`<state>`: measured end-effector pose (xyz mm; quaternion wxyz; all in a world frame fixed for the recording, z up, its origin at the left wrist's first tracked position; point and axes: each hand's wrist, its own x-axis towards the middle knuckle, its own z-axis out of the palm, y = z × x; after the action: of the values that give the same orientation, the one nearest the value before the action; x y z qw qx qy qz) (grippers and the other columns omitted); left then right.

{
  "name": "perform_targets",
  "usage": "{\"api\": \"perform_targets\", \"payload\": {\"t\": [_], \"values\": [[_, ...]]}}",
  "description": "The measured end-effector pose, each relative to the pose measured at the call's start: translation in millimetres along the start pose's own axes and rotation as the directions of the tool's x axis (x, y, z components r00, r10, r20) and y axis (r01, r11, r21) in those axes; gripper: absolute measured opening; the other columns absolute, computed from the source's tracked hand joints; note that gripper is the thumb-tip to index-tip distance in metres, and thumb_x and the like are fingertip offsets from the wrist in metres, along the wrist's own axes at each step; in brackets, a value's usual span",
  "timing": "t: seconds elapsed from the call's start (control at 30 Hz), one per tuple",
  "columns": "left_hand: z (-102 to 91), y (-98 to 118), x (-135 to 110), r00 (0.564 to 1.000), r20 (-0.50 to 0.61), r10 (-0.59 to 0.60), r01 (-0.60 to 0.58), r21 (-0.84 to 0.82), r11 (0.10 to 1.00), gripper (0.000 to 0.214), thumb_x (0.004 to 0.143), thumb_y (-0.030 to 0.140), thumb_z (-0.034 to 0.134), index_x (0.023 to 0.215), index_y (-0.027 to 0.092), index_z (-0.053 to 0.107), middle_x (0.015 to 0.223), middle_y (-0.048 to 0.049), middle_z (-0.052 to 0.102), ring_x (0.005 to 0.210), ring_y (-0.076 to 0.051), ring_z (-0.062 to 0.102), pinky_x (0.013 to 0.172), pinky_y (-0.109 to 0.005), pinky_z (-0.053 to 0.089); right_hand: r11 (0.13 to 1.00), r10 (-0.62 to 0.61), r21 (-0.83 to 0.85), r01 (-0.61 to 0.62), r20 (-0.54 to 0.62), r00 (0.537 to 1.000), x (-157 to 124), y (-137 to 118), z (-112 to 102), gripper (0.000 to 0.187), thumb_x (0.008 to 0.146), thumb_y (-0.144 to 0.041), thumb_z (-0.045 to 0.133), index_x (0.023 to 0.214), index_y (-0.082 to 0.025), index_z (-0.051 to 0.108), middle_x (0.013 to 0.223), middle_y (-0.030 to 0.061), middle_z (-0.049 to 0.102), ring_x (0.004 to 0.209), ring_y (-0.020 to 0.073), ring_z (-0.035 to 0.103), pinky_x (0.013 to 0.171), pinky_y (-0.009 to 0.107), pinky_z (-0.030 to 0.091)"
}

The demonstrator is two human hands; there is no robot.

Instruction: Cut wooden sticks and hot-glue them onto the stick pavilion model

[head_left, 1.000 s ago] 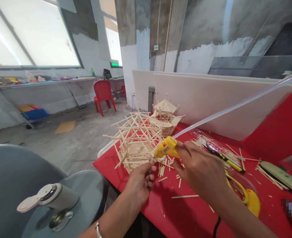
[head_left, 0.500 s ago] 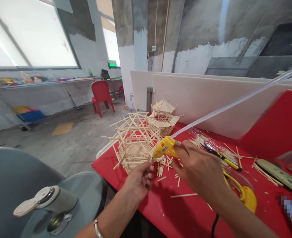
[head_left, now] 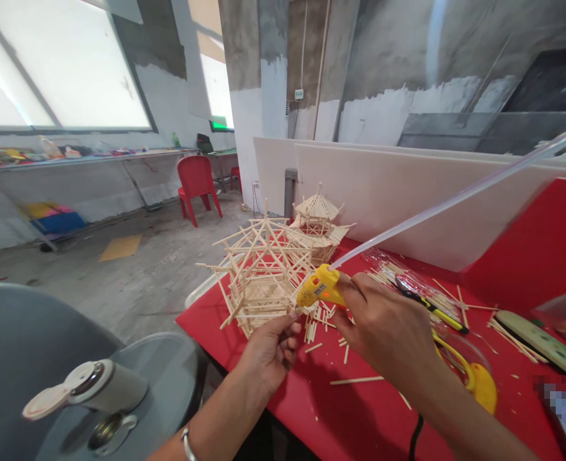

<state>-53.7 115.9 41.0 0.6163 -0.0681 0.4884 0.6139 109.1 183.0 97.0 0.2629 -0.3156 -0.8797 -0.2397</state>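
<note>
In my right hand [head_left: 383,320] is a yellow hot glue gun [head_left: 319,287], its small light glowing orange. A long clear glue stick [head_left: 446,198] sticks out of its back end. The nozzle points down to the left, at the near right side of an open pavilion frame [head_left: 264,275] built of thin wooden sticks. Just below the nozzle, my left hand [head_left: 273,352] has thumb and forefinger pinched together at the frame's edge, the other fingers curled. What lies between those fingertips is too small to make out. Short cut sticks [head_left: 312,328] lie beside the frame.
Behind the frame stands a roofed stick pagoda [head_left: 317,221]. On the red table [head_left: 331,422] lie a yellow-black cutter knife [head_left: 444,314], bagged sticks [head_left: 388,266] and a yellow-handled tool [head_left: 482,384]. A white bottle [head_left: 114,384] stands on a grey stool [head_left: 168,358] at left.
Both hands, the glue gun and the frame hold nearly the same positions. Only a very slight shift of the whole view shows.
</note>
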Motion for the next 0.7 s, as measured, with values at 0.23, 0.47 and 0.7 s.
{"api": "perform_targets", "payload": {"t": [0.23, 0.47, 0.7], "values": [[-1.0, -0.2, -0.3, 1.0, -0.01, 0.0, 0.0, 0.003, 1.0, 0.005, 0.084, 0.013, 0.061, 0.079, 0.012, 0.061, 0.053, 0.0034, 0.058, 0.031, -0.002, 0.043, 0.029, -0.009, 0.026, 1.0, 0.0, -0.001, 0.0, -0.021, 1.0, 0.4, 0.3, 2.0, 0.03, 0.082, -0.02, 0.057, 0.112, -0.019, 0.061, 0.091, 0.0009, 0.068, 0.075, 0.0148, 0.062, 0.061, 0.028, 0.036], [-0.2, -0.8, -1.0, 1.0, -0.02, 0.014, -0.014, 0.036, 0.999, 0.01, 0.084, 0.012, 0.061, 0.075, 0.013, 0.057, 0.053, 0.0039, 0.057, 0.031, -0.001, 0.042, 0.029, -0.009, 0.026, 1.0, 0.008, -0.015, -0.008, -0.04, 0.999, -2.3, 1.4, 1.0, 0.029, 0.082, -0.022, 0.058, 0.11, -0.019, 0.062, 0.088, 0.0009, 0.068, 0.075, 0.0158, 0.064, 0.062, 0.028, 0.037], [-8.4, -5.6, -17.4, 0.989, 0.0, 0.148, -0.148, 0.059, 0.987, 0.004, 0.081, 0.013, 0.066, 0.084, 0.013, 0.062, 0.075, -0.0014, 0.071, 0.04, -0.004, 0.054, 0.029, -0.011, 0.032, 0.997, 0.076, -0.014, -0.077, -0.088, 0.993, -4.7, 2.1, 3.8, 0.026, 0.082, -0.027, 0.06, 0.106, -0.017, 0.062, 0.092, 0.0022, 0.07, 0.073, 0.0161, 0.065, 0.058, 0.028, 0.036]]}}
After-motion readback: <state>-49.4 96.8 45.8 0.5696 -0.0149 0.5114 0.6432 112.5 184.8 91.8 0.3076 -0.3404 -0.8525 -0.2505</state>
